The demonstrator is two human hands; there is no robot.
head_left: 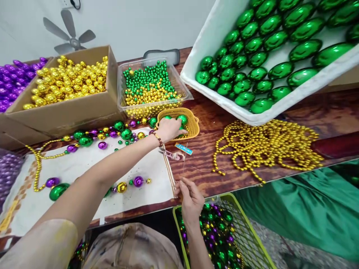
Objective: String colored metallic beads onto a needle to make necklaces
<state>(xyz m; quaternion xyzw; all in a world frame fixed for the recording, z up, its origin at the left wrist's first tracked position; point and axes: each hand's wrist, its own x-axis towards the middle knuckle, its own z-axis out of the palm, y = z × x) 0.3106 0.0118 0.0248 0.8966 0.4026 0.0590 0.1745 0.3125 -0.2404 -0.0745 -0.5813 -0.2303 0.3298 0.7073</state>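
Note:
My left hand [169, 129] reaches across into a small orange basket [193, 125] holding shiny green balls [182, 119]. Its thumb and forefinger look apart over the balls, while the other fingertips are hidden. Lower down, my right hand [191, 196] pinches a thin upright needle [184, 164] between thumb and fingers. On the white cloth [157, 194] lies a row of beads in green, gold and purple, including a purple ball [138, 181] and a gold ball [122, 187]. My left forearm covers part of that row.
Small pink-handled snips [174, 154] and a blue packet [184, 148] lie by the basket. Behind stand a clear bead tub [185, 93], a cardboard box [70, 106] and a tilted white foam box [221, 101]. Gold bead strands [260, 145] lie rightward; a green-yellow crate [249, 231] sits below.

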